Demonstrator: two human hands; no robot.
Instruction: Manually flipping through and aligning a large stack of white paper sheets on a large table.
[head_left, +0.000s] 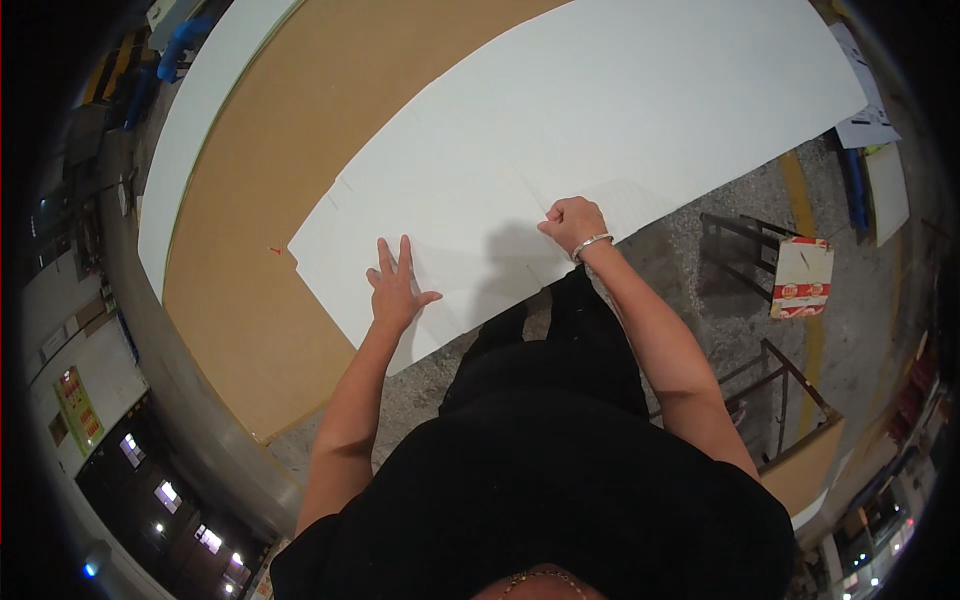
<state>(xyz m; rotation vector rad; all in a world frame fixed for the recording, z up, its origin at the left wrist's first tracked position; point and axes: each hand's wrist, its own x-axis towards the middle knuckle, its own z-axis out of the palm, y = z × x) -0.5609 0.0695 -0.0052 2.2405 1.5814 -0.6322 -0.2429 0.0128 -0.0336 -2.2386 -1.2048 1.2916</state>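
Observation:
A large white sheet (600,110), like board or card, lies over a brown board (300,110). My left hand (397,287) rests on the white sheet near its left end, fingers spread and thumb out to the right. To the right, close to the sheet's near edge, my right hand (574,222) is closed over the surface, with a metal bracelet (597,240) at the wrist. Whether anything is inside those fingers is hidden. Faint thin lines show on the sheet beyond my right hand and near its far left edge.
A small red mark sits on the brown board near the sheet's left corner. On the right stand a stool (803,277) with a card-covered seat and a dark metal frame (780,400). Papers (868,125) hang past the sheet's far right end. Grey floor shows below.

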